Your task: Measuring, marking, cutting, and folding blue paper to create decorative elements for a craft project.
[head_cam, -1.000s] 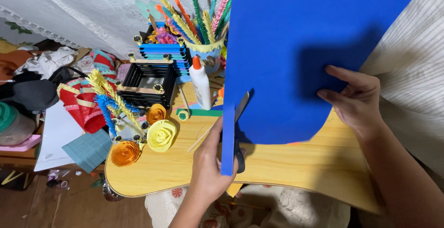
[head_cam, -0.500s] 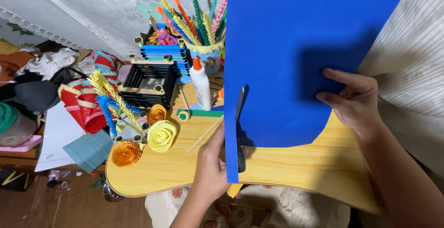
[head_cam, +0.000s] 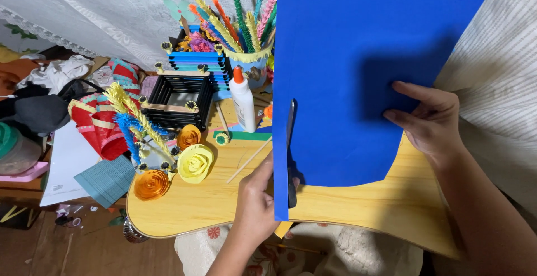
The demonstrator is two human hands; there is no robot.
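Here, blue sheet [head_cam: 363,58] between hands.

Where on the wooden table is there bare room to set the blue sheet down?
Bare wood shows on the table below the blue sheet, between the left hand and right hand, and along the front edge right of the orange paper flower. The back left is crowded: yellow paper flower, glue bottle, black box.

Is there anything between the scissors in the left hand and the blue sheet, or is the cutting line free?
Nothing visible blocks it. The scissors in the left hand are already in the blue sheet, near its left edge, blades pointing up. The right hand holds the sheet far to the right. The glue bottle stands left of the sheet.
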